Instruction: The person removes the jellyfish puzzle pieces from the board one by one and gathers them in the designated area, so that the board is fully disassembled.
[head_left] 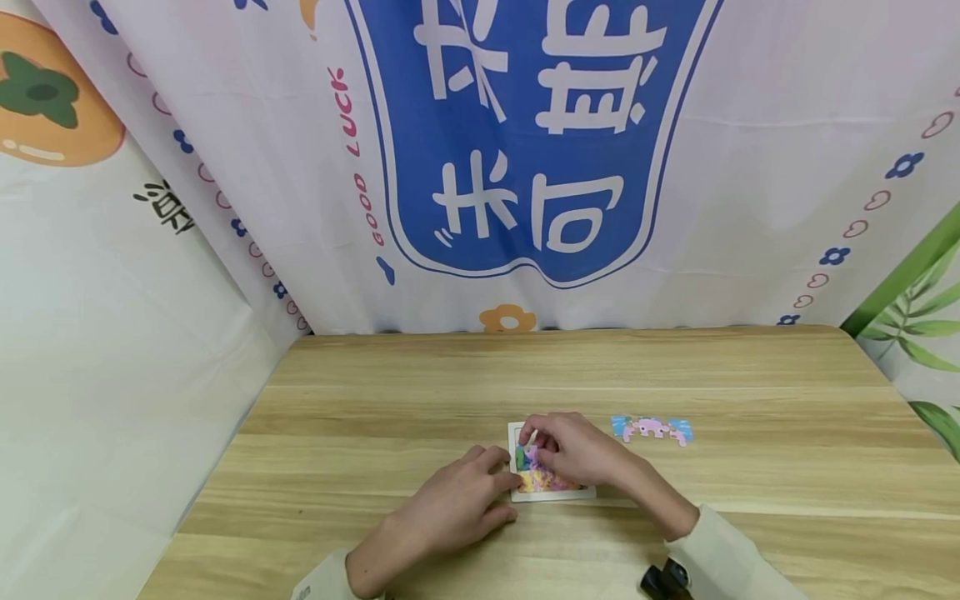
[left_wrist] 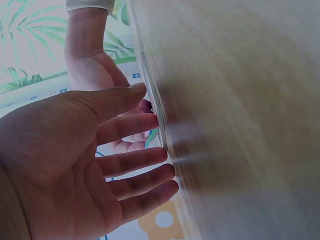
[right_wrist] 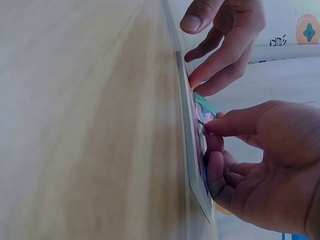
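Our left hand [head_left: 459,502] relaxed at the board [head_left: 551,497], we could jam the piece [right_wrist: 204,111] our right hand [head_left: 579,450] pinches by pressing it askew.

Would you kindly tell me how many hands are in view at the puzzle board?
2: the left hand at the left edge of the puzzle board, and the right hand over it, pinching a puzzle piece.
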